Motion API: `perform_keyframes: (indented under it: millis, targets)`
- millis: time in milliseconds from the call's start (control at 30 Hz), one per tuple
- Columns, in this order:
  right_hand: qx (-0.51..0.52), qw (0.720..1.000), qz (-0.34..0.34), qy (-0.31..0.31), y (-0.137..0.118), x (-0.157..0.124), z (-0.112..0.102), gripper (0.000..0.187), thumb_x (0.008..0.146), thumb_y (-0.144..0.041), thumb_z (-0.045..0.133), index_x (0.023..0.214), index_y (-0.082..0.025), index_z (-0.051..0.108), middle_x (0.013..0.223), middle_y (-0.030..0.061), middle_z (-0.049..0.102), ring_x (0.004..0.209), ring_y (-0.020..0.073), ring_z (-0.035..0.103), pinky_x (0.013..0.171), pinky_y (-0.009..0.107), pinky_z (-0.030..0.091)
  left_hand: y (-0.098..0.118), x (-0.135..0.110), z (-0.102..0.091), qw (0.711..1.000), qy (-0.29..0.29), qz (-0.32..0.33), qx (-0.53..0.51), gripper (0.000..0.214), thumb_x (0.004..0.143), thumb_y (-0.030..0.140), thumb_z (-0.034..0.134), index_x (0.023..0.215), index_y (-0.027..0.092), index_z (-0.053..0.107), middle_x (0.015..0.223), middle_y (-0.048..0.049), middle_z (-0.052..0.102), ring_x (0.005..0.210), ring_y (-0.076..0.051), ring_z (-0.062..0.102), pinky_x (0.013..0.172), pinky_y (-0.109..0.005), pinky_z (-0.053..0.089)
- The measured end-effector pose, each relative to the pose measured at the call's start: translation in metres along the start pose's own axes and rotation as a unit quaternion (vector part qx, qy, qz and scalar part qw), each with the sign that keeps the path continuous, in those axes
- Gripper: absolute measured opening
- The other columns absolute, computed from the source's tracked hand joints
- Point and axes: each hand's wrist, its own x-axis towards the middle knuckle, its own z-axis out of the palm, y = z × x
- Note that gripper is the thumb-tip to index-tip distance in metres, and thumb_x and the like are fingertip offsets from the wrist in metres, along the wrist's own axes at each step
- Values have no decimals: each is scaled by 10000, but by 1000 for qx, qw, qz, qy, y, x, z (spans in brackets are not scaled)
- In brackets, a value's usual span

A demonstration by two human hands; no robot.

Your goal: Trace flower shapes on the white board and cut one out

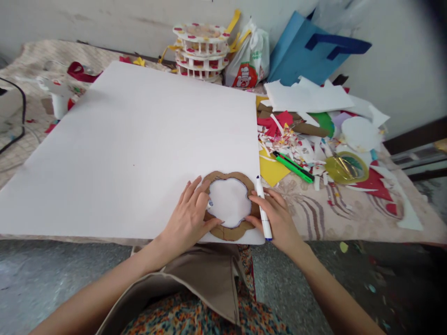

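Observation:
A brown cardboard ring with a wavy, flower-like outline [236, 233] lies on a large white board [139, 130], close to its front right corner. My left hand [188, 209] grips the ring's left side, thumb at the lower edge. Between its fingers pokes a small white and blue piece [210, 204], perhaps a marker cap. On the ring's right side, the thumb and fingertips of my right hand [277, 216] touch the cardboard. That hand also holds an uncapped white marker [263, 209], its dark tip pointing away from me.
Right of the board lie a green utility knife [295, 167], a roll of yellow tape [363, 172] and paper scraps [293, 144]. Behind stand a tiered white model [202, 46], a plastic bag [249, 60] and a blue bag [296, 51]. A glue gun [57, 95] is at left.

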Motion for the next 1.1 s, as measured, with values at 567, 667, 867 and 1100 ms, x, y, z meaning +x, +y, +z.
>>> perform_keyframes:
  millis: [567, 667, 867, 1100]
  targets:
    - [-15, 1000, -1, -13, -1, 0, 0, 399, 861, -292, 631, 1237, -217, 521, 1260, 117, 623, 1252, 317, 459, 1006, 500, 442, 45, 34, 27, 990, -117, -36, 74, 746, 578, 614, 811, 1029, 82, 543, 1506, -342, 234, 1417, -495, 150, 1086, -740, 150]
    - [-19, 1000, -7, -9, 0, 0, 0, 391, 861, -299, 633, 1228, -218, 524, 1257, 114, 626, 1243, 321, 464, 993, 503, 446, 47, 36, 25, 984, -138, -47, 101, 769, 602, 642, 783, 1053, 61, 559, 1521, -336, 195, 1425, -486, 122, 1094, -717, 171]
    - [-12, 1000, -1, -11, -2, 0, 0, 383, 870, -298, 621, 1230, -211, 525, 1270, 121, 618, 1245, 313, 464, 1006, 500, 441, 53, 40, 27, 981, -141, -60, 121, 757, 706, 704, 653, 1104, 66, 570, 1532, -295, 220, 1432, -471, 129, 1081, -737, 159]
    - [25, 999, -3, -21, 0, 1, -9, 365, 902, -248, 561, 1265, -221, 527, 1255, 112, 619, 1287, 300, 427, 1044, 494, 409, 53, 41, 33, 979, -141, -75, 124, 711, 720, 643, 671, 1123, 65, 571, 1533, -287, 232, 1422, -469, 184, 1090, -731, 144]
